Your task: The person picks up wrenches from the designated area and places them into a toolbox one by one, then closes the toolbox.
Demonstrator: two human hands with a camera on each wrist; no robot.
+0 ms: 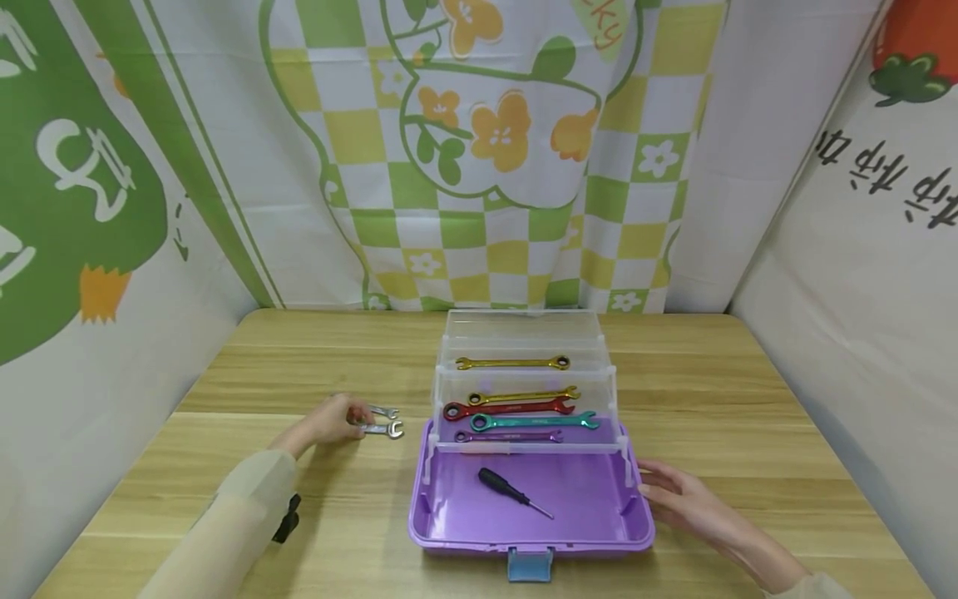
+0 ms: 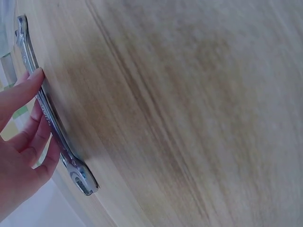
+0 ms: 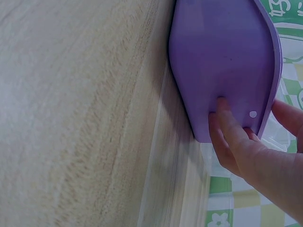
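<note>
On the table's left side my left hand [image 1: 338,418] pinches a silver combination wrench [image 1: 387,429] between thumb and fingers; in the left wrist view the wrench [image 2: 51,111] lies along the fingers. Just beyond it shows a second silver wrench [image 1: 385,412]; whether the hand also grips this one is unclear. My right hand [image 1: 684,499] rests on the right side of the purple toolbox [image 1: 464,547]. Its fingers lie fairly straight against the outer wall [image 3: 227,56] in the right wrist view. Inside the box's bottom is a black-handled screwdriver [image 1: 505,487].
Clear trays [image 1: 524,324] stand raised at the box's back. They carry yellow wrenches [image 1: 512,363], a red wrench [image 1: 509,408], a green wrench [image 1: 535,422] and a purple wrench [image 1: 509,437]. A blue latch [image 1: 530,565] hangs in front. Patterned curtains [image 1: 486,241] enclose the wooden table [image 1: 718,391].
</note>
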